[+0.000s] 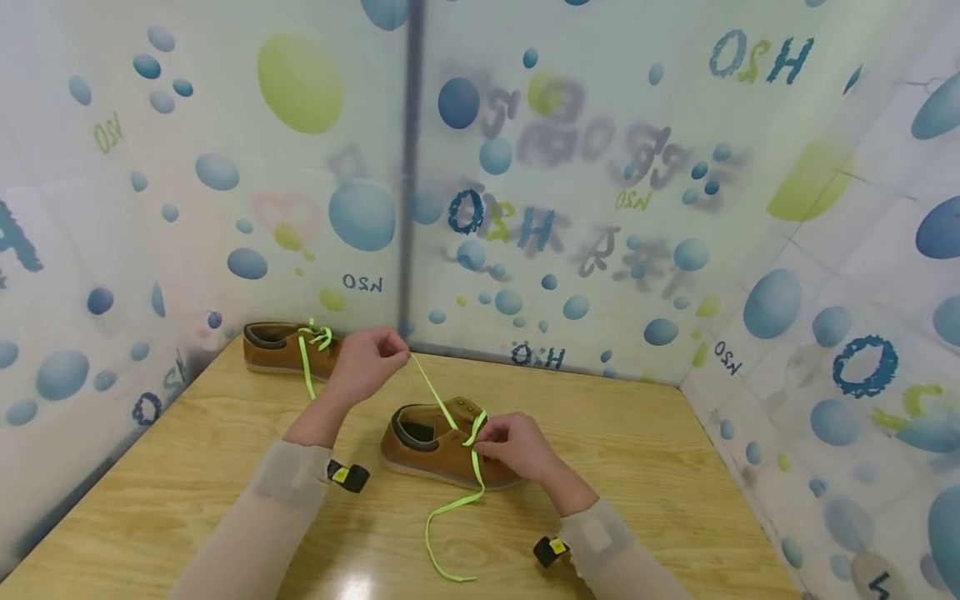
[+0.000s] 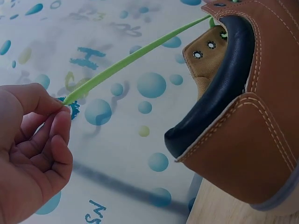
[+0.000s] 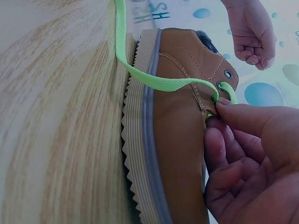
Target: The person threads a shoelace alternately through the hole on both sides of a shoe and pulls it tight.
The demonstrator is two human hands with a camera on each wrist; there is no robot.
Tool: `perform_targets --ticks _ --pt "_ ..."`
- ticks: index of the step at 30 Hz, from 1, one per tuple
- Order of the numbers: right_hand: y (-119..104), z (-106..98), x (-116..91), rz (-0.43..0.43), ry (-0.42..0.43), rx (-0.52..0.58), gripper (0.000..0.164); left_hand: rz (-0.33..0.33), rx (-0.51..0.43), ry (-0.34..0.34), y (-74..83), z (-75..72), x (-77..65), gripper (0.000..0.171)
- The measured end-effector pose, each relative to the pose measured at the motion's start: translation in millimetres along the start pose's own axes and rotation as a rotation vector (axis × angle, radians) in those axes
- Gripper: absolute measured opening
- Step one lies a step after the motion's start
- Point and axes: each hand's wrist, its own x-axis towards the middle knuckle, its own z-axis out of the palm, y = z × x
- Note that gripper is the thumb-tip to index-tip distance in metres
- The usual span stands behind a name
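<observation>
A brown shoe [image 1: 420, 457] stands on the table, its toe pointing right in the head view. My left hand [image 1: 367, 364] pinches one part of its bright green shoelace [image 2: 135, 55] between thumb and forefinger. That stretch runs straight from the fingertips down to the shoe opening. My right hand [image 3: 261, 154] pinches the edge of the shoe's eyelet flap, the thumb beside an eyelet with lace through it. The lace's other part hangs over the shoe's near side and trails onto the table. In the right wrist view two eyelets [image 3: 228, 74] show above the thumb.
A second brown shoe [image 1: 281, 360] with green laces stands at the back left, partly behind my left hand. Bubble-patterned sheeting [image 1: 510, 275] encloses the wooden table [image 1: 630, 467] at the back and sides. Small black cameras [image 1: 551, 550] are strapped to both wrists.
</observation>
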Motion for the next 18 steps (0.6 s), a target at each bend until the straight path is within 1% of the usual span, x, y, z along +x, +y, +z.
perform_targets --ticks 9,18 --pt "1.6 0.7 1.3 -0.007 -0.004 -0.006 0.007 -0.016 -0.004 0.058 -0.9 0.4 -0.2 0.005" --pt "1.5 0.7 1.1 -0.006 -0.005 -0.007 0.007 0.008 0.020 0.092 -1.4 2.9 0.7 0.005"
